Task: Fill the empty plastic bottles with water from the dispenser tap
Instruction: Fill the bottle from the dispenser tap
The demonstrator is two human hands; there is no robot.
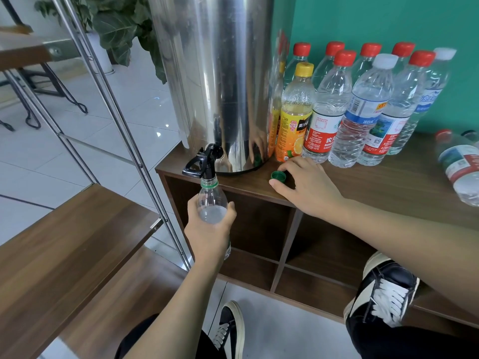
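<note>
Head view: my left hand (207, 230) is wrapped round the open bottle (212, 200), its mouth right under the black tap (204, 161) at the cabinet (363, 187) edge. My right hand (308, 189) lies with fingers loose, fingertips at the green cap (279, 176). My advice: keep the neck centred under the spout and upright, then work the lever with the right hand.

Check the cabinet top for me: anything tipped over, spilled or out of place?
One red-capped bottle lies on its side at the right end of the cabinet top, apart from the upright row. A loose green cap sits by the right hand. No spill visible.
</note>
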